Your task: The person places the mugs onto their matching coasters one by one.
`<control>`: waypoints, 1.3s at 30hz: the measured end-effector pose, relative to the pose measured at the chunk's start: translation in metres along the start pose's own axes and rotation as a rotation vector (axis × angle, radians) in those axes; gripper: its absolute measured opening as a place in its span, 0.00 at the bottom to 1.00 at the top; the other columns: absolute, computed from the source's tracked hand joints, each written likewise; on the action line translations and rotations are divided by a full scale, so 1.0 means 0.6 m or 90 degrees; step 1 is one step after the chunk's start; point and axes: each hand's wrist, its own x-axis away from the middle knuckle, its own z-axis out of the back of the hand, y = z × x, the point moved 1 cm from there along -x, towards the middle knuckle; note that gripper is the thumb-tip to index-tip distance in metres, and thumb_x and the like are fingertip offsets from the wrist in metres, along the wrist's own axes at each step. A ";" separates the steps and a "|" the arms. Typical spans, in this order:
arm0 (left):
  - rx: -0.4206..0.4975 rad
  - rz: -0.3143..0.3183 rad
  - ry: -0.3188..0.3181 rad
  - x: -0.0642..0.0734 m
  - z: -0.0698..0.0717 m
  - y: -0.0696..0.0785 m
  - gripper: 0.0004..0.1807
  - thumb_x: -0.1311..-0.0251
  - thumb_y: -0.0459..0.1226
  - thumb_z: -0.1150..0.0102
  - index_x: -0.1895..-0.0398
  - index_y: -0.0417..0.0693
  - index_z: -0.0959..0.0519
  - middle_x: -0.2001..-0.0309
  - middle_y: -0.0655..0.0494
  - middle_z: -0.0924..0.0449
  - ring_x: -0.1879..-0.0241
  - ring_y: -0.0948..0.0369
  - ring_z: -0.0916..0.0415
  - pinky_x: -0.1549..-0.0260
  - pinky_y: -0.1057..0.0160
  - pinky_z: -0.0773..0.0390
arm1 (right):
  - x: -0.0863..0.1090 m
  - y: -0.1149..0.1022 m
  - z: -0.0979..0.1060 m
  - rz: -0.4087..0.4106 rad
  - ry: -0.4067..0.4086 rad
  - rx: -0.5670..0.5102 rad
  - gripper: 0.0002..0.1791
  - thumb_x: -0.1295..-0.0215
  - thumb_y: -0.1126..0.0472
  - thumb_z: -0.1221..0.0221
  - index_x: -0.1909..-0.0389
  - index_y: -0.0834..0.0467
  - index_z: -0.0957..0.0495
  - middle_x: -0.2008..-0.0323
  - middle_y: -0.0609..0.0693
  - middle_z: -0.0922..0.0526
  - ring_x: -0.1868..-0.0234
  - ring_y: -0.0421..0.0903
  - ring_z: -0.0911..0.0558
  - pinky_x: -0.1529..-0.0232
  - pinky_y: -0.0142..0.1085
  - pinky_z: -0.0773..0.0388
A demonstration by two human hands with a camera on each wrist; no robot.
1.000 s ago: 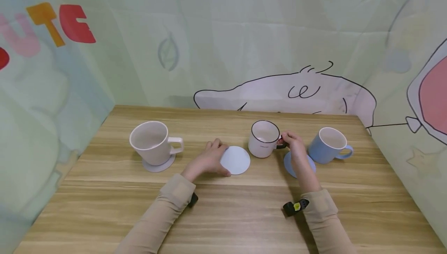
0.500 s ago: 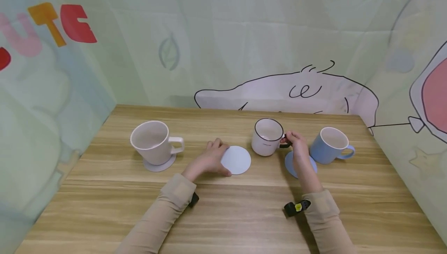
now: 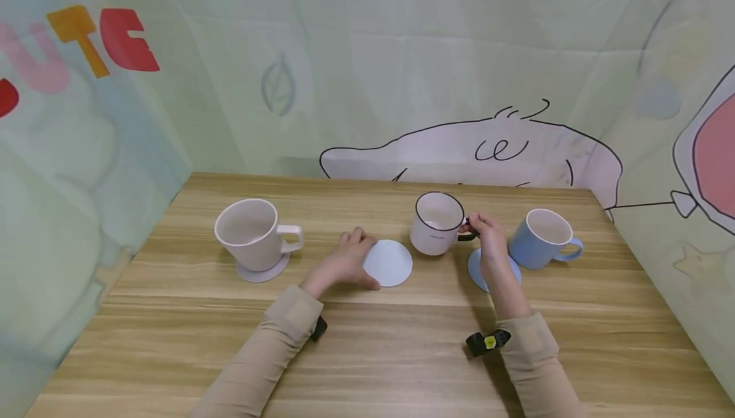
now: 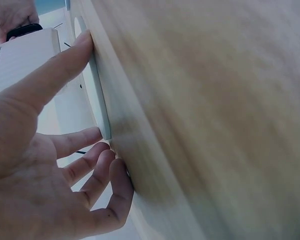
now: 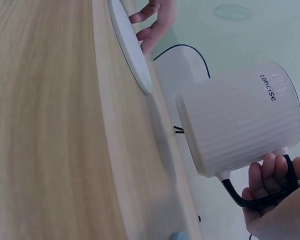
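My left hand (image 3: 343,261) lies at the left side of a round pale coaster (image 3: 392,264) on the table, thumb at its near edge and index finger at its far edge. The left wrist view shows those two fingertips touching the coaster's rim (image 4: 97,97), with the other fingers bent beside it. Behind and right of it is a white mug (image 3: 434,237) with a black rim and black handle. My right hand (image 3: 489,240) grips that handle. In the right wrist view, the ribbed mug (image 5: 240,120), printed "concise", is held just above the table.
A blue coaster (image 3: 475,272) lies partly under my right forearm. Beside it stands a blue mug (image 3: 534,244) at the right. To the left, a large off-white mug (image 3: 251,239) sits on a greyish coaster (image 3: 261,275). A printed cloth wall (image 3: 367,99) encloses the table.
The white mug rose slightly and shifted right with my right hand, then came back a little to the left. My left hand and the pale coaster have kept their place.
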 end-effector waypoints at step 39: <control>-0.004 0.016 -0.010 0.000 0.000 0.002 0.50 0.62 0.45 0.21 0.33 0.40 0.35 0.39 0.45 0.38 0.41 0.48 0.43 0.41 0.48 0.29 | 0.032 -0.023 -0.029 0.036 -0.044 -0.059 0.25 0.28 0.68 0.57 0.84 0.49 0.25 0.85 0.39 0.22 0.73 0.36 0.21 0.49 0.34 0.35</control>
